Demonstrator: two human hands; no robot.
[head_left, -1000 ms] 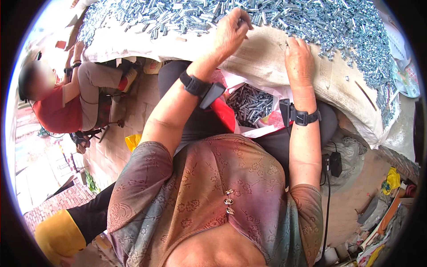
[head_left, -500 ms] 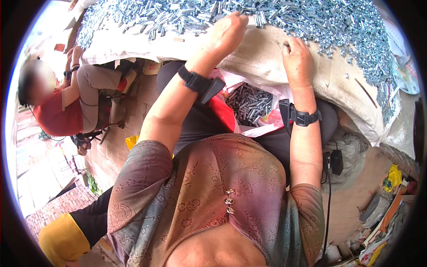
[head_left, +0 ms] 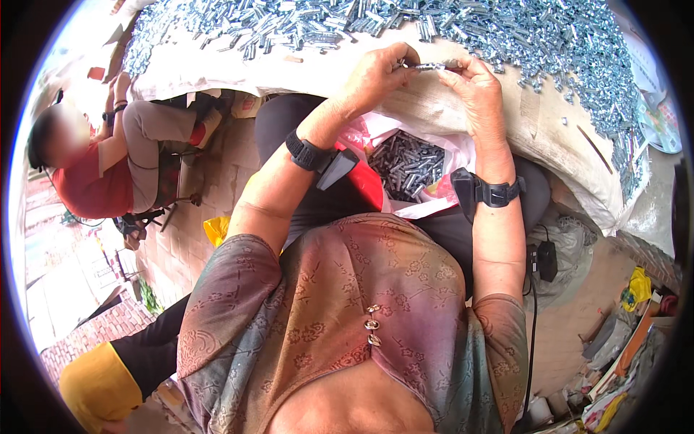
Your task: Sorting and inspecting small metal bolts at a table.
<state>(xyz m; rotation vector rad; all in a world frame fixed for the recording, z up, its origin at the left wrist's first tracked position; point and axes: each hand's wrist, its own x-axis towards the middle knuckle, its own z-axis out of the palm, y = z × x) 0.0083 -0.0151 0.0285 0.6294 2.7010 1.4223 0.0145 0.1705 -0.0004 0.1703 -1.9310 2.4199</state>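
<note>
Metal piece: silvery, slim, rod-shaped metal piece (head_left: 429, 66), shiny, fine detail too small to read
Pose: roughly level, long axis left to right
Left end: at left hand's (head_left: 376, 78) fingertips, partly hidden
Right end: pinched by right hand's (head_left: 478, 94) thumb and fingers
Middle: bare between both hands' fingertips

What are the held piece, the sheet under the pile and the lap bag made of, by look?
Held piece: likely metal, shiny silvery finish; bright glints. Sheet: cloth or woven plastic, can't tell which; matte off-white, soft folds. Bag: probably thin plastic, smooth red and white; crumpled rim.
</note>
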